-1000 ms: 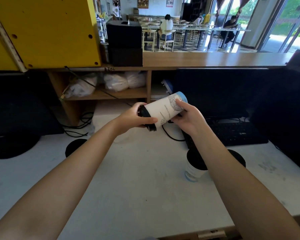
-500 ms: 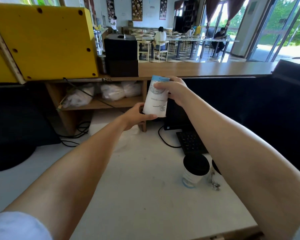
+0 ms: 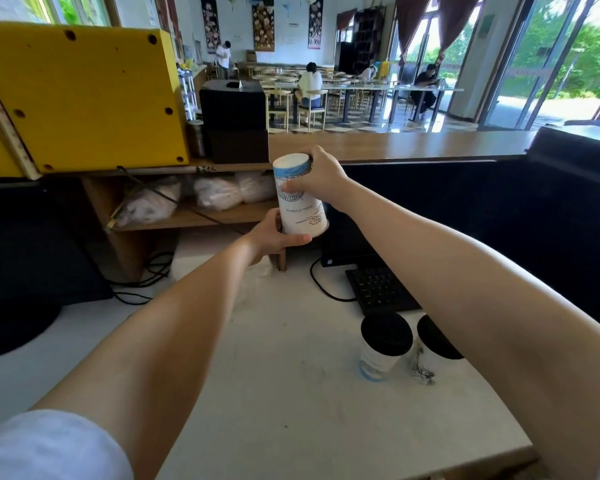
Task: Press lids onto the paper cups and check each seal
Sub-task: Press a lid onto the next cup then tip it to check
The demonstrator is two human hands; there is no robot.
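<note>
We have tipped the paper cup [image 3: 298, 199] fully upside down, both hands' fingers [image 3: 293, 186] grasping it, testing its seal.

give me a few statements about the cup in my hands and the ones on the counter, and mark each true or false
1. The held cup is upside down. True.
2. Only the right hand touches it. False: the left hand supports the lidded end from below.
3. Two lidded cups stand on the white counter. True; the second is partly hidden by the right arm.
4. Those lids are white. False: they are black.
</note>
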